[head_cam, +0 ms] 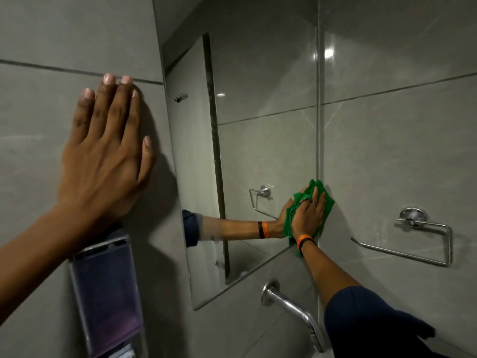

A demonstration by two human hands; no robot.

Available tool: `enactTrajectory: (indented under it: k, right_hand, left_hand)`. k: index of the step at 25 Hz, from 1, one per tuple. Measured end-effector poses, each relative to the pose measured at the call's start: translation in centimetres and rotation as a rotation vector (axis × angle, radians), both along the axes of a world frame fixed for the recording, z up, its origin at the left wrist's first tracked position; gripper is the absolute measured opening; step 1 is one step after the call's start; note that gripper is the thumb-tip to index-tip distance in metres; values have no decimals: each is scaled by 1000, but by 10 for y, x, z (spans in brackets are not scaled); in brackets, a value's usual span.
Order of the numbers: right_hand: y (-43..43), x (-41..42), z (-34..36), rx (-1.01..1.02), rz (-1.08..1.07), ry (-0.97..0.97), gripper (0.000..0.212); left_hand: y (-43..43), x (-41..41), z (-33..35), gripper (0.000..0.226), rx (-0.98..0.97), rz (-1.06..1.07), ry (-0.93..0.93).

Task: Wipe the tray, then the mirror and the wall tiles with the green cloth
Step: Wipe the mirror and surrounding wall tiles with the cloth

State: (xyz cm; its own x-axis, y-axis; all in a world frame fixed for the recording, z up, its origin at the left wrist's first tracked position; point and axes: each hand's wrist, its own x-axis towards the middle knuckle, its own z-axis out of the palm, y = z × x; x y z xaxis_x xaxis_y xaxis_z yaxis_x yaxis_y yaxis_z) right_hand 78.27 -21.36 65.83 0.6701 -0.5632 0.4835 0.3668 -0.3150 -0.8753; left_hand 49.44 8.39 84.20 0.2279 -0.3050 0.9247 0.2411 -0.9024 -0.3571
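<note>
My right hand (308, 217) presses a crumpled green cloth (327, 205) against the lower right corner of the mirror (258, 86), right at its edge with the grey wall tiles (387, 151). The mirror reflects that hand, its wristbands and the cloth. My left hand (105, 153) lies flat, fingers spread, on the tiles to the left of the mirror and holds nothing. No tray is in view.
A chrome towel ring (423, 241) hangs on the tiles right of the cloth. A chrome tap spout (296, 311) juts out below the mirror. A clear dispenser with purple liquid (105, 293) is fixed under my left hand.
</note>
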Motion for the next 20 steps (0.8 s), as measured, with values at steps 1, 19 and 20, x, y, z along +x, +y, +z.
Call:
enactTrajectory:
  k: [1, 19, 20]
  right_hand:
    - [1, -1, -8, -2, -19, 41, 51]
    - [81, -81, -75, -221, -48, -71, 65]
    - [91, -92, -76, -249, -32, -137, 64]
  left_hand:
    - [0, 0, -1, 71, 0, -5, -5]
    - [-10, -4, -3, 69, -72, 22, 30]
    - [-11, -5, -3, 69, -78, 29, 33]
